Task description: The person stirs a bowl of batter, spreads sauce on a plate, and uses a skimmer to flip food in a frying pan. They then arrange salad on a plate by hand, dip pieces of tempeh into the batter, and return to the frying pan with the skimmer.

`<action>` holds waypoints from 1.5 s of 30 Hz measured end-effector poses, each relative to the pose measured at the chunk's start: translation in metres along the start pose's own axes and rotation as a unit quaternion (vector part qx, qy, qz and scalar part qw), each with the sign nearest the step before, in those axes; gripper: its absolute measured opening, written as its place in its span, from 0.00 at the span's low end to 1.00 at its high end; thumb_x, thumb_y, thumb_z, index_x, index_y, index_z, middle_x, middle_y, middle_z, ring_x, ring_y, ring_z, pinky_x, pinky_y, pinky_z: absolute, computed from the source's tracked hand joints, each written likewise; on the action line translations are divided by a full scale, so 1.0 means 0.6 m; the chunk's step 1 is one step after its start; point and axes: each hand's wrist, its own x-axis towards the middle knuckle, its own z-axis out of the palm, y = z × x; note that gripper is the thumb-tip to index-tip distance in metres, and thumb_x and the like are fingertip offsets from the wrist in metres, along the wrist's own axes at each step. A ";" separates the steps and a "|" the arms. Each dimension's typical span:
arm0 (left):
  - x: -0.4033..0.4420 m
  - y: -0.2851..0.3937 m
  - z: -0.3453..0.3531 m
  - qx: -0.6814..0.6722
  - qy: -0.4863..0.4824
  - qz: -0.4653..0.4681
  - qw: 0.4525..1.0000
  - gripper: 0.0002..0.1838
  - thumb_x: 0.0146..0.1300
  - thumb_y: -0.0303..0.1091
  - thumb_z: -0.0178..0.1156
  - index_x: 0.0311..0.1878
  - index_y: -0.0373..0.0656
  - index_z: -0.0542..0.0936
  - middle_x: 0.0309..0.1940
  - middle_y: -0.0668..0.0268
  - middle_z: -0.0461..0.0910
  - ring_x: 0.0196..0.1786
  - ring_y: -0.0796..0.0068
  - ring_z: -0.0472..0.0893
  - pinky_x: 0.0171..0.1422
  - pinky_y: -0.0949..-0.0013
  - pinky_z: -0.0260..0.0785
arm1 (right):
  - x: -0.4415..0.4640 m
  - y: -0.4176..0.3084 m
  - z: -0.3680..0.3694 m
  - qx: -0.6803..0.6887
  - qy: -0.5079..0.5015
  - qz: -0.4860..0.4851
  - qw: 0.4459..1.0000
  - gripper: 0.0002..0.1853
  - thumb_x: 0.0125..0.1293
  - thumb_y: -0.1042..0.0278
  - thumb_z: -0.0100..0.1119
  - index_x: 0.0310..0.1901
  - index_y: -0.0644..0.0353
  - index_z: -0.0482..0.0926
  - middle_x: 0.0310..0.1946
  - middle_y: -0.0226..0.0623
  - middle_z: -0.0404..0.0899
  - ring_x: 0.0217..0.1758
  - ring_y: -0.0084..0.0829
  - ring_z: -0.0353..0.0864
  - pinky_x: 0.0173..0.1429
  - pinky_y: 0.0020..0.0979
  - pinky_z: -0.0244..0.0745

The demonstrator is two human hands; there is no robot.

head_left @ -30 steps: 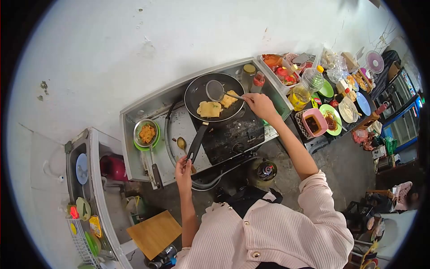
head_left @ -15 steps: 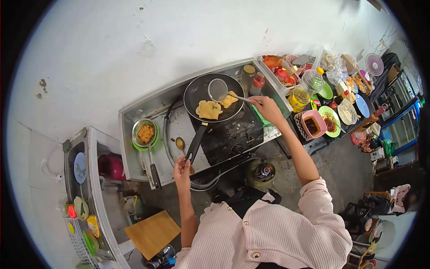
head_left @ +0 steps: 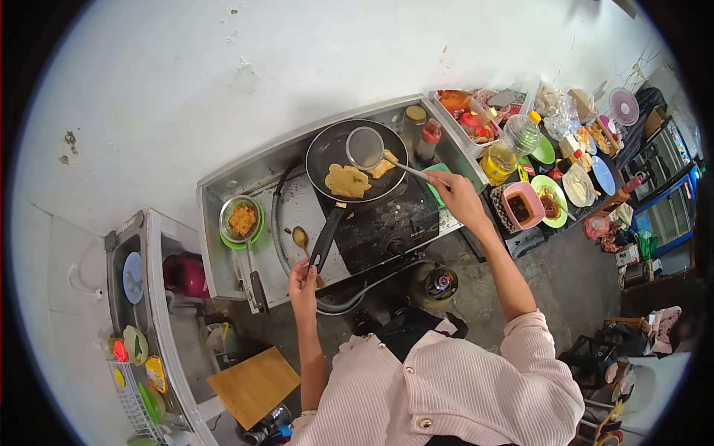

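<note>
A black frying pan (head_left: 327,145) stands over the stove (head_left: 383,234), its handle pointing down toward me. My left hand (head_left: 303,282) is closed on the end of that handle. Inside the pan lie two yellow pieces of food, a larger one (head_left: 346,182) at the left and a smaller one (head_left: 381,169) at the right, partly covered. My right hand (head_left: 460,199) grips the handle of a round mesh strainer (head_left: 364,147), whose head is over the pan, above the pieces.
Left of the stove, a second strainer with orange food (head_left: 242,221) rests on a green bowl (head_left: 260,225). A spoon (head_left: 300,236) lies near the hose. At right are an oil bottle (head_left: 500,162), a pink bowl (head_left: 523,205) and plates. A gas cylinder (head_left: 433,286) stands below.
My right hand has moved right and down, farther back along the strainer's handle. The strainer's head has shifted slightly right and turned its mesh face more into view. My left hand stays on the pan handle.
</note>
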 end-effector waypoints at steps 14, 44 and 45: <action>-0.001 0.000 0.001 0.012 0.004 0.002 1.000 0.15 0.61 0.31 0.57 0.50 0.37 0.71 0.36 0.70 0.75 0.39 0.85 0.71 0.46 0.80 0.62 | -0.014 0.018 0.031 -0.002 0.051 -0.053 0.997 0.12 0.63 0.65 0.50 0.41 0.61 0.79 0.22 0.49 0.77 0.28 0.48 0.77 0.33 0.39 0.70; 0.004 -0.007 -0.002 -0.007 -0.002 0.005 1.000 0.15 0.61 0.30 0.58 0.49 0.36 0.72 0.35 0.70 0.74 0.38 0.85 0.71 0.44 0.81 0.63 | 0.022 -0.003 0.094 -0.108 0.090 -0.083 0.987 0.11 0.63 0.64 0.47 0.36 0.59 0.79 0.20 0.48 0.77 0.25 0.49 0.77 0.31 0.44 0.71; 0.005 -0.009 -0.002 -0.008 -0.004 0.008 1.000 0.15 0.61 0.30 0.58 0.49 0.36 0.71 0.35 0.70 0.74 0.39 0.85 0.71 0.44 0.81 0.62 | 0.023 0.001 0.096 -0.086 0.089 -0.090 0.988 0.11 0.62 0.64 0.47 0.36 0.58 0.79 0.21 0.47 0.77 0.26 0.49 0.77 0.31 0.44 0.71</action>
